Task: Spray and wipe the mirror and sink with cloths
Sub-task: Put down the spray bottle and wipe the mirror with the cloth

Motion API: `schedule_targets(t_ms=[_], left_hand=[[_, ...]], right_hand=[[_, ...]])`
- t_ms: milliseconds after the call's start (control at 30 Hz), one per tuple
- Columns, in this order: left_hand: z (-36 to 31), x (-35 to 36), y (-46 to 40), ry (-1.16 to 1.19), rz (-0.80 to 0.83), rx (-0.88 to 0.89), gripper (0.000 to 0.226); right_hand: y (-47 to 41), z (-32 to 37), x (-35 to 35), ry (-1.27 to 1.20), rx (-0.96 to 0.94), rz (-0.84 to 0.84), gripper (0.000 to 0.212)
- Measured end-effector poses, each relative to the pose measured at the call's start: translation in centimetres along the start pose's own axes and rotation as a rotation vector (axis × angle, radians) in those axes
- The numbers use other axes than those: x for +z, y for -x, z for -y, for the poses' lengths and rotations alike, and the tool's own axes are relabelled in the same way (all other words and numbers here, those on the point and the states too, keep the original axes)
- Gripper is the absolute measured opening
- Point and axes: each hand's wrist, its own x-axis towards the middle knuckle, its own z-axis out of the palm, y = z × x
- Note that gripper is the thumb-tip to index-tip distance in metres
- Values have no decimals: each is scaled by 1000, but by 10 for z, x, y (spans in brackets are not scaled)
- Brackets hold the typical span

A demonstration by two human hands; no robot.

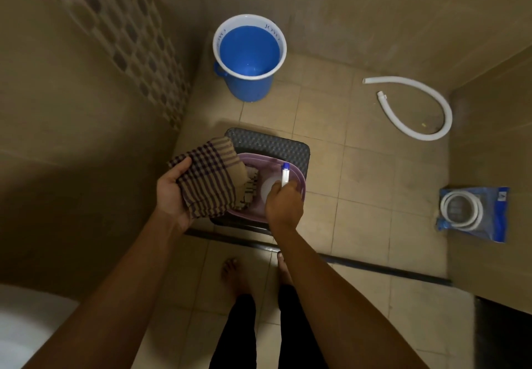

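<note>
- The checked cloth [208,178] lies across the palm of the left hand [172,193], whose fingers curl up around its left edge; the cloth hangs partly over the purple tub [298,180].
- A second checked cloth [250,188] lies inside the tub, just beside the first.
- The right hand [283,204] grips the spray bottle [285,173] by its neck, over the tub; the blue and white nozzle points away from the person.
- The tub sits on a dark stool [273,145] on the tiled floor.
- Farther away, near the wall, stands a blue bucket [250,57] with a white rim.
- On the right lies a curved white hose [431,127], and nearer, a coiled hose in a blue packet [472,213].
- The person's bare feet [233,273] are near the stool.
</note>
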Motion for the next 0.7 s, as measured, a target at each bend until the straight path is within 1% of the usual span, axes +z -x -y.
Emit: schedule_targets(t_ms=[100, 233, 333, 400, 500, 567, 633, 700], left_hand=[[-1, 3, 9, 10, 0, 19, 34], [-5, 13, 26, 29, 15, 28, 38], [-10, 23, 41, 32, 31, 39, 37], [-14, 30, 54, 47, 46, 60, 40], [-23, 40, 72, 75, 60, 98, 50], [-30, 47, 88, 100, 67, 127, 52], [-36, 52, 103, 120, 58, 161, 48], [-42, 56, 120, 141, 49, 210, 44]], right_hand=[[-2, -2, -6, -18, -14, 42, 36], [-1, -8, -25, -48, -49, 47, 50], [-1, -6, -49, -46, -182, -32, 51], [-2, 4, -68, -40, -266, -45, 53], [-5, 22, -94, -53, -362, -7, 55], [-1, 32, -109, -34, -478, 25, 55], [4, 41, -121, 31, -607, 67, 56], [9, 49, -133, 155, -754, 103, 57]])
